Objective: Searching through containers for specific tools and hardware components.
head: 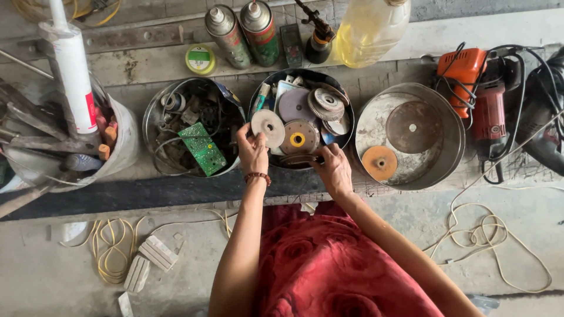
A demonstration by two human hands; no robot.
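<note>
1. The left hand (252,151) was at the near rim of the middle metal bowl (346,126), at the centre of the frame, fingers pinched on the edge of a pale grey grinding disc (268,127) tilted up against the bowl's left side. A beaded bracelet (258,176) sat on that wrist.
2. The right hand (333,170) was just to the right of it, at the bowl's near rim, fingers curled onto a dark disc (298,158) lying at the front edge (whether it was truly gripped or only touched, I could not tell).
3. The two hands were apart, each on its own disc.
4. Inside the same bowl lay a disc with a yellow centre (298,140) and a flap disc (326,103), stacked loosely among others.
5. In the bowl to the left (154,105) was a green circuit board (202,148) on a tangle of wire and scrap.
6. The wide tin to the right (453,141) held a rusty brown disc (413,126) and a smaller orange one (379,162).
7. At the right edge lay an orange-and-red power drill (479,94); at the upper left a white sealant tube (73,70) stood in a bucket of tools.
8. Along the top stood two spray cans (244,32) and a bottle of yellow liquid (370,29).
</note>
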